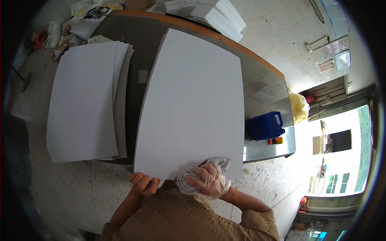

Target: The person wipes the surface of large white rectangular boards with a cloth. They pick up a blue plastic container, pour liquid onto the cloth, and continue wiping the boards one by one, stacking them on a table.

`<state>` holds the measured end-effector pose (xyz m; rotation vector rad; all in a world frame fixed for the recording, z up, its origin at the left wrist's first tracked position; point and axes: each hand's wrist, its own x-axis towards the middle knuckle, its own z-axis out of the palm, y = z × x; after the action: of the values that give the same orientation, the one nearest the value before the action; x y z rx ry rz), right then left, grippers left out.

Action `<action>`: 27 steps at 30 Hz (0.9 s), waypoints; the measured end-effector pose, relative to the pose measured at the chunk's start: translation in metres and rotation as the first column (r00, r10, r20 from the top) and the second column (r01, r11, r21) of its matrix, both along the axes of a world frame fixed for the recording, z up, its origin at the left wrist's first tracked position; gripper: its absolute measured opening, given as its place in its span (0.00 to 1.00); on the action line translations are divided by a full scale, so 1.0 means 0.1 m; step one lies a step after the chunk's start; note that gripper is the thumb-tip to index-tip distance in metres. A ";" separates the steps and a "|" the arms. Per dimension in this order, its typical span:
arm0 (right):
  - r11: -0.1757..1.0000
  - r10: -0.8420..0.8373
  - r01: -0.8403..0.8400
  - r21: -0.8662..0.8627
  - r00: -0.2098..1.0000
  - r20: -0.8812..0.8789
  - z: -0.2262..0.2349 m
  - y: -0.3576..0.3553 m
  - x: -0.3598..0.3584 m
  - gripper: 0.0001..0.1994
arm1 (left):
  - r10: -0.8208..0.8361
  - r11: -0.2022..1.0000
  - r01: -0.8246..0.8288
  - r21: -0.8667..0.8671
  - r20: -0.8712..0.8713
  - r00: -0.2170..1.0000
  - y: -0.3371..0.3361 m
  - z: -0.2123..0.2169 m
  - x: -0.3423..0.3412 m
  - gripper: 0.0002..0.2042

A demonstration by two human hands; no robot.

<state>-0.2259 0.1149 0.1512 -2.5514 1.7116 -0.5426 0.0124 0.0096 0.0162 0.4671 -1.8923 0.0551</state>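
White sheet stack (193,100) lies mid-table, near end jutting past the edge of the dark table (263,90). We'd guess each sheet is light, fairly stiff but bendy across its span, smooth enough to slide on its neighbours, & easily creased or smudged; the whole lot's prob. heavier. Best hold, we think: both near corners, or opp. long edges, w/ flat fingers.

Our L hand (144,184), bare, has its fingers curled at the near left corner; can't tell if the thumb pinches from below. Our R hand (207,178), in a clear plastic glove (222,185), is closed round a bunched grey cloth (185,183) at the near edge, right of centre. Second white pile (84,100) is to the left; blue jug (264,126) to the right.

Hard to make out: no. of sheets, as only thin layers show along the left side. Underside's hidden, so's our R palm; window (337,152) at far right is mostly glare.
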 end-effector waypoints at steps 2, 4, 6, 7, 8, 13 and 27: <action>0.996 0.013 -0.012 0.086 1.000 -0.005 0.07 -0.06 -0.12 0.24 | -0.014 1.000 0.014 0.007 0.000 1.000 0.00 -0.02 0.00 0.09; 0.998 -0.007 0.007 0.054 1.000 -0.008 0.09 -0.34 -0.26 0.28 | -0.017 1.000 0.016 0.019 0.022 1.000 0.01 -0.03 0.02 0.10; 0.999 -0.027 0.025 -0.030 0.997 -0.070 0.03 -0.80 -0.59 0.28 | 0.000 0.999 -0.003 0.050 0.054 0.999 0.06 0.00 0.06 0.11; 0.993 -0.038 0.026 -0.116 0.993 -0.109 -0.09 -1.15 -0.86 0.28 | 0.004 0.998 -0.008 0.066 0.056 0.998 0.09 0.01 0.06 0.11; 0.987 -0.097 0.084 -0.136 0.991 -0.093 -0.08 -1.56 -1.13 0.28 | 0.012 0.996 -0.017 0.084 0.063 0.998 0.11 0.01 0.07 0.12; 0.823 -0.564 0.559 -0.106 0.778 -0.276 -0.07 -3.58 -2.66 0.26 | 0.082 0.989 -0.091 0.116 0.077 0.994 0.21 -0.05 0.06 0.13; 0.996 -0.065 0.069 0.050 0.995 -0.071 0.11 -0.28 -1.27 0.31 | 0.185 0.982 -0.186 0.004 0.106 0.977 0.13 -0.11 0.09 0.06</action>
<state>-0.3525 0.0868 0.1619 -2.5141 1.8139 -0.4101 0.0214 0.0229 0.0050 0.6610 -1.9478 0.1935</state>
